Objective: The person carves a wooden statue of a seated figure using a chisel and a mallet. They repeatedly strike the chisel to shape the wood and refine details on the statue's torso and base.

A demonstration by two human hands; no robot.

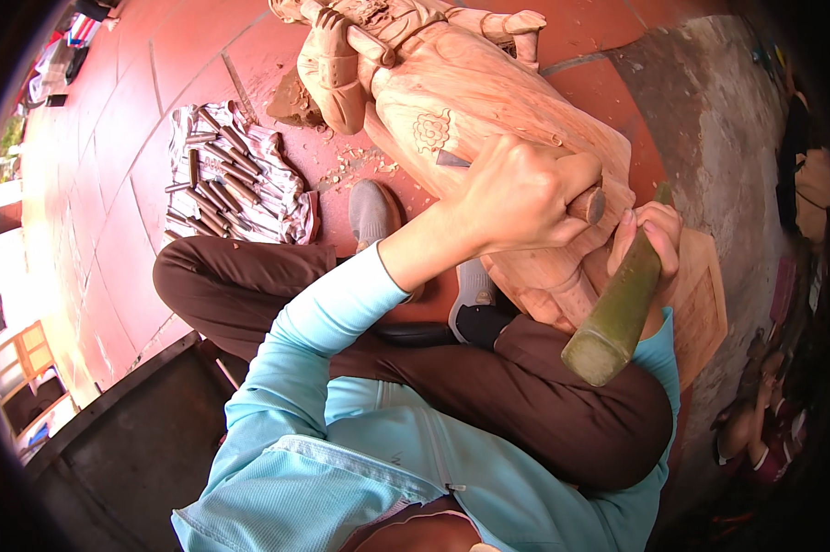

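Note:
A carved wooden figure (488,101) lies in front of me, its robe bearing a small flower-like relief. My left hand (534,198) is closed in a fist around a chisel (587,205). The wooden handle's round end sticks out towards the right. On the other side of the fist, a flat dark blade points at the robe just below the relief; whether its edge touches the wood is hard to make out. My right hand (658,230) grips a green bamboo mallet (617,317), close to the chisel's end but apart from it. The mallet's blunt end faces me.
Several chisels (222,189) lie on a crumpled striped cloth (300,207) on the red tiled floor to the left. A wood block (295,101) and shavings (355,166) are beside the figure. My crossed legs border the near side. Another person (755,428) sits at the far right.

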